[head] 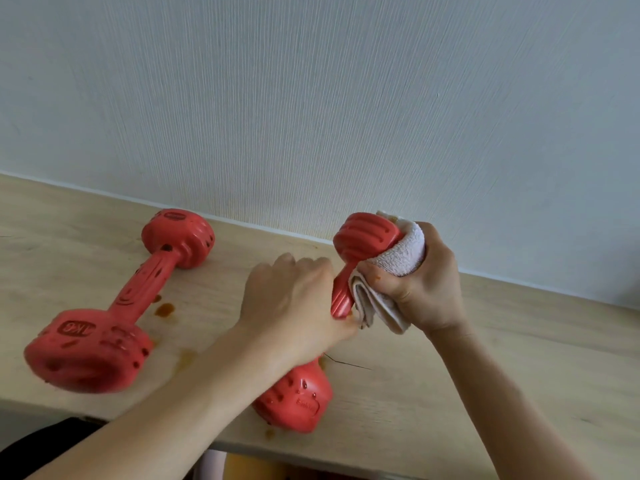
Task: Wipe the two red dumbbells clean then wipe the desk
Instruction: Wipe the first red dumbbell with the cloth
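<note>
On a pale wooden desk set against a ribbed, off-white wall, a person works on two red dumbbells. The left hand curls round the handle of the nearer dumbbell, hiding most of the grip; the forearm also covers part of its lower head, which rests near the desk's front edge. This dumbbell stands tilted, its upper head raised toward the wall. The right hand clutches a folded white terry cloth and presses it against the ridged upper head; the cloth's folded ends hang down beside the handle.

The second dumbbell lies flat on the desk to the left, well apart from both hands. Both look like moulded plastic or rubber, with grooved heads and small dimples. Its near head bears raised writing, seen upside down, that seems to read "3KG"; the small oval label on the other dumbbell's lower head is too blurred to read. Brownish stains dot the wood beside it and spot both dumbbells. A thin dark crack marks the desk surface.
</note>
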`<state>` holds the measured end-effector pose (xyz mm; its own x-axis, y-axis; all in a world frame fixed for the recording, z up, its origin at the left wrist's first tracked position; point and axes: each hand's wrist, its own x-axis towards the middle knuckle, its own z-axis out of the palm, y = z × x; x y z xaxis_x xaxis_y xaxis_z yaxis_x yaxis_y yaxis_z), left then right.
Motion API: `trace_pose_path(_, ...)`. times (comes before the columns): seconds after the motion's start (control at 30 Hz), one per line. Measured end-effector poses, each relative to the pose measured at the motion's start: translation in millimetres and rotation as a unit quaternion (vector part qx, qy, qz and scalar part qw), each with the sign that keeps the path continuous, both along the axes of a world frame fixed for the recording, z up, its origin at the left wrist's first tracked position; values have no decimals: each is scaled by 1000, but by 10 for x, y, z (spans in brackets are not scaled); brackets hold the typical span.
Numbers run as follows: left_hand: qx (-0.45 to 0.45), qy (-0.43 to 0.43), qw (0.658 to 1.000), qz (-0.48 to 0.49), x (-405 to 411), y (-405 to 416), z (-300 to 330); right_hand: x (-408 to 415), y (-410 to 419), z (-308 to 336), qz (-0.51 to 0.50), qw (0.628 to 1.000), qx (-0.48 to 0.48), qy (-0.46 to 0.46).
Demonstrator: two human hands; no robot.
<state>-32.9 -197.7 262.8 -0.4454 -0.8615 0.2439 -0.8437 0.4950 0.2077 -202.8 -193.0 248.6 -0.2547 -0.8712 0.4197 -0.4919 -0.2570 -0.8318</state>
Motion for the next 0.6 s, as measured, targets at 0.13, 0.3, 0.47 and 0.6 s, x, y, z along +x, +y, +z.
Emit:
trace_pose_path(0.13, -28, 11, 999, -11, 22, 123, -117, 90, 64, 52, -36, 999, -13, 29)
trace_pose_path(0.3, 91, 150, 982, -69, 126, -55, -151, 203, 103, 49, -49, 996, -57, 39)
trace_pose_path(0.47, 246, 236, 930, -136, 183, -122, -230, 201, 26, -130, 31, 995, -35, -89)
trace_pose_path(0.6, 289, 242, 911, -170, 191, -150, -244, 156, 3, -298, 75, 981, -27, -177)
